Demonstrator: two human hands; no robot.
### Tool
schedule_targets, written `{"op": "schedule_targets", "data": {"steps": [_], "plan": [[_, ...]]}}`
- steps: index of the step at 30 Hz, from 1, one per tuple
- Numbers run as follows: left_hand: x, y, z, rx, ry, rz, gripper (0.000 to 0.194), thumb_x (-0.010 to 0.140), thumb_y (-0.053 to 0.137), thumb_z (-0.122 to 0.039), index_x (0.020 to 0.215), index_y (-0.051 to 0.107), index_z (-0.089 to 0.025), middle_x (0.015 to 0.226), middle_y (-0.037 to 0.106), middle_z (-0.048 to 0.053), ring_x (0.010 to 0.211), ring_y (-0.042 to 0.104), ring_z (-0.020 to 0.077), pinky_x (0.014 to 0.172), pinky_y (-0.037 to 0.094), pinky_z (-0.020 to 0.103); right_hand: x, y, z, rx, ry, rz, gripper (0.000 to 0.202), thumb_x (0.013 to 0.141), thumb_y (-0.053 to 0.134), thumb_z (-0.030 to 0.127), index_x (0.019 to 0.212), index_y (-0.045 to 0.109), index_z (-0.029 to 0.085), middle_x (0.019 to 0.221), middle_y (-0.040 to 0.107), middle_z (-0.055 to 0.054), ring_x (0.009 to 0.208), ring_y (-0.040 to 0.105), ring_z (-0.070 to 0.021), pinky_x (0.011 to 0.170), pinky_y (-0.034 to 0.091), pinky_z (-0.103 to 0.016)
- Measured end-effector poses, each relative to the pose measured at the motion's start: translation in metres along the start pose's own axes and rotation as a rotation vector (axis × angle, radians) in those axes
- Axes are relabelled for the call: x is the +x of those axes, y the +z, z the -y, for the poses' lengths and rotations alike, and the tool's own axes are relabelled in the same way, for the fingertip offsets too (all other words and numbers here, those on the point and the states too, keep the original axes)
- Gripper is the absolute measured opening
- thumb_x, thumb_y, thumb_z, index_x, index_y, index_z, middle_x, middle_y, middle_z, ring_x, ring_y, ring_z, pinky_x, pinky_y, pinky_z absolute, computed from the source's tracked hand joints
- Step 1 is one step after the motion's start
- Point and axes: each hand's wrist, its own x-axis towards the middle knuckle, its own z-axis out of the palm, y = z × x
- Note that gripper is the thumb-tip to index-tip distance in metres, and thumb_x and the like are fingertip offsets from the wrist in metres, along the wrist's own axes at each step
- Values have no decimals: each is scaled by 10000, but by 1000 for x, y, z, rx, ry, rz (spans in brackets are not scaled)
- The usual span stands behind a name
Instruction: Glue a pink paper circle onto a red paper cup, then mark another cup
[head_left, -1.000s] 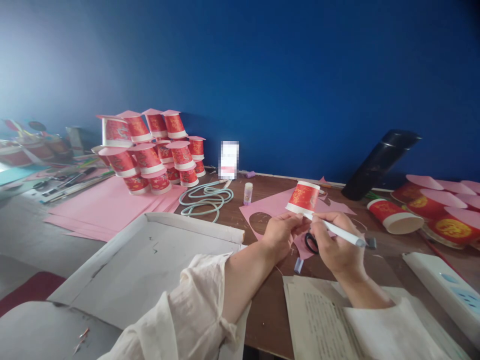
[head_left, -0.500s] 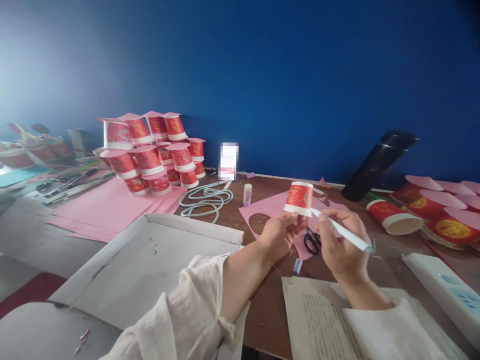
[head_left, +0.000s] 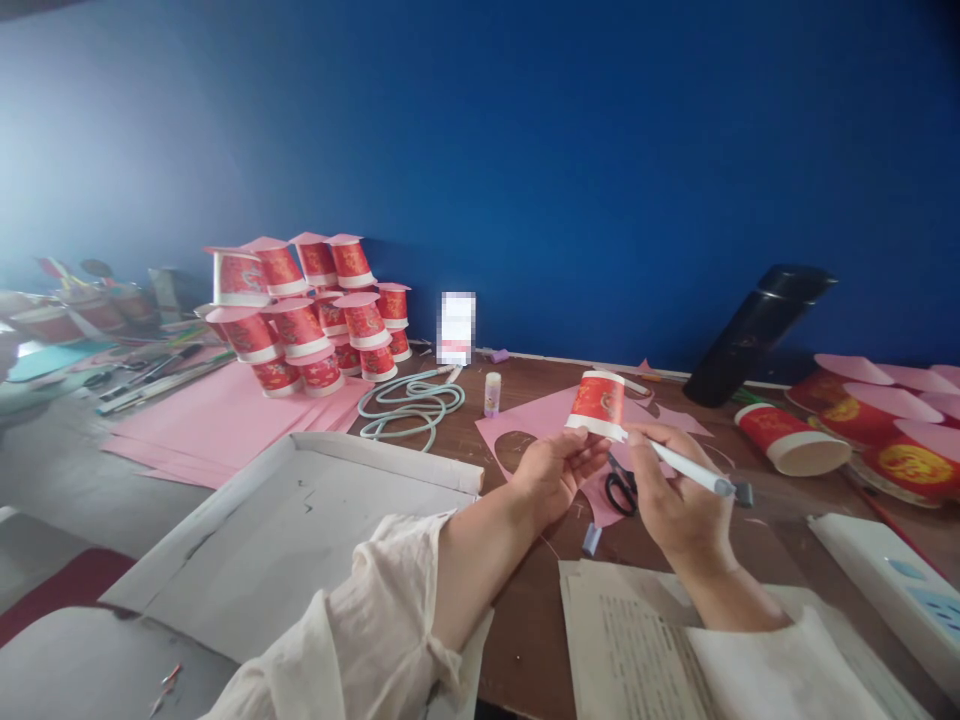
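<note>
My left hand [head_left: 556, 472] holds a red paper cup [head_left: 598, 402] by its white rim, the rim facing down. In my right hand [head_left: 679, 500] is a white pen [head_left: 690, 466], pinched near its front end, its tip hidden close to the cup's rim. Black-handled scissors [head_left: 621, 490] lie on cut pink paper [head_left: 525, 425] just below the cup. A glue stick [head_left: 492, 395] stands left of the cup, and a small cap-like piece [head_left: 592, 540] rests below the scissors.
Stacked red cups with pink tops [head_left: 300, 325] stand at the left on pink sheets [head_left: 225, 425]. A pale cable [head_left: 412, 405], a box lid [head_left: 315, 520], printed papers [head_left: 630, 640], a black bottle [head_left: 754, 335], a lying cup [head_left: 787, 440] and a power strip [head_left: 892, 580] surround the hands.
The cup is turned a little, showing a different part of its pattern. My right hand has shifted slightly left and the pen has tilted. The view has moved slightly.
</note>
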Motion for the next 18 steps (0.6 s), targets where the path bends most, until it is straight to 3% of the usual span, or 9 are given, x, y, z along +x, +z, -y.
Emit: {"op": "schedule_targets", "data": {"steps": [3,18], "plan": [[0,0,1,20,10,-2,80,846,604,-103,828,682,-96,810,724,93,779,697,141,874,529,271,1,-1,-1,-14,-82,-19,159,907,559,282,899,685,186,845,728,-54,786,681,-179,739,526,-305],[1,1,3,11,25,19,108,840,594,-83,777,681,-99,783,723,92,766,700,133,895,518,249,1,0,4,-33,-47,-24,168,902,570,295,917,697,185,862,744,-59,778,696,-185,723,534,-304]]}}
